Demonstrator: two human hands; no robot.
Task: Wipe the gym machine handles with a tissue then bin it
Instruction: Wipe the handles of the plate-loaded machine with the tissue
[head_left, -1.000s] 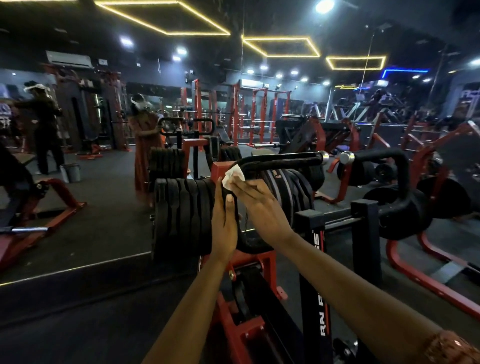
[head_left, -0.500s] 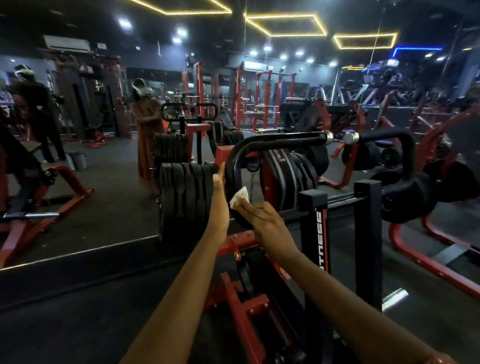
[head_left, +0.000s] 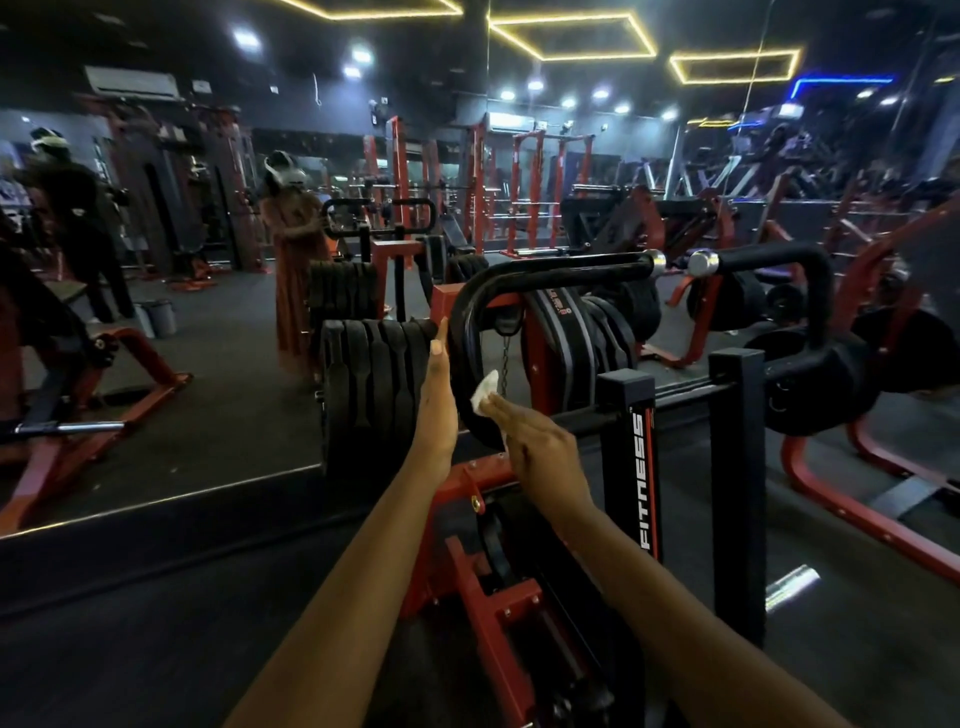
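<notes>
White tissue sat pressed on handle bend under right hand, fingers straight; left hand flat, empty, at 9 o'clock. Second handle, 2 o'clock, and binning seemed undone.

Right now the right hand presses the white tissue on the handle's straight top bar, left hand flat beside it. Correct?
No. The head view shows the right hand pressing the white tissue on the lower curved side of the black handle, below the top bar; the left hand is flat beside it.
</notes>
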